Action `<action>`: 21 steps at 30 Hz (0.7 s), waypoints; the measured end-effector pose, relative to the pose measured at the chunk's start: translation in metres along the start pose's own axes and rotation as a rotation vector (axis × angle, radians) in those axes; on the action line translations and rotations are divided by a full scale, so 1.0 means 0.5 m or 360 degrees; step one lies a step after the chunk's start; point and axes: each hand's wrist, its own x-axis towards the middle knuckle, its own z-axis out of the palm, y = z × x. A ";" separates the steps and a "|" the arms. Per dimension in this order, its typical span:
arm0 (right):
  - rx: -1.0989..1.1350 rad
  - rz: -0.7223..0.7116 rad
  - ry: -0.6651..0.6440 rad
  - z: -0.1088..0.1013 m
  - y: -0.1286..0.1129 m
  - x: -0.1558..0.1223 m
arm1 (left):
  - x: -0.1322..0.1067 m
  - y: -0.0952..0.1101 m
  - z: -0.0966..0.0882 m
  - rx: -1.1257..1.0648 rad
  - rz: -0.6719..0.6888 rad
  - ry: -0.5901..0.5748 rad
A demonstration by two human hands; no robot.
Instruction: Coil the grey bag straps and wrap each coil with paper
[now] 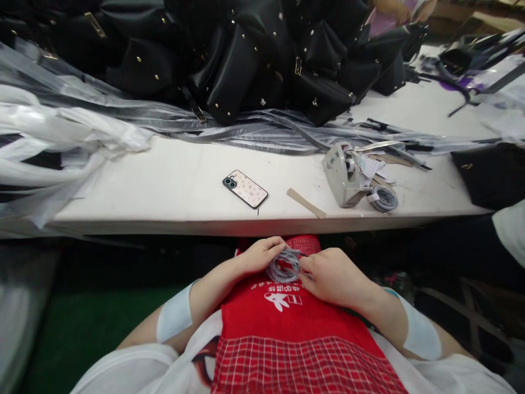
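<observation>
Over my lap, on the red apron (262, 320), I hold a coiled bundle of thin grey cord (284, 268). My left hand (262, 254) is closed on the coil's upper left side, thumb and fingers pinching it. On the other side my right hand (328, 273) grips the coil's right edge with curled fingers; the fingertips are partly hidden. A similar grey coil (383, 199) with a white band lies on the table beside a grey tape dispenser (342, 175).
The white table (172, 186) runs across in front of me. A phone (245, 189) and a tan strip (305, 203) lie near its edge. Black bags (241, 65) are piled behind long clear plastic-wrapped strips (262, 131). Another person's arm (394, 8) shows at the top right.
</observation>
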 end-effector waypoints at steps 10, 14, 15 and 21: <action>0.0396 0.0195 0.0035 0.020 0.024 0.032 | -0.003 0.000 0.007 0.0073 0.0063 0.0064; 0.1076 0.0152 0.0244 0.026 0.072 0.022 | -0.003 0.031 0.013 0.0177 0.0159 -0.0046; 0.1230 0.0203 0.0326 0.035 0.079 0.026 | -0.003 0.038 0.019 0.0197 0.0184 -0.0058; 0.1949 0.0516 0.0436 0.123 0.090 0.053 | -0.011 0.050 0.058 0.0344 0.0243 0.0154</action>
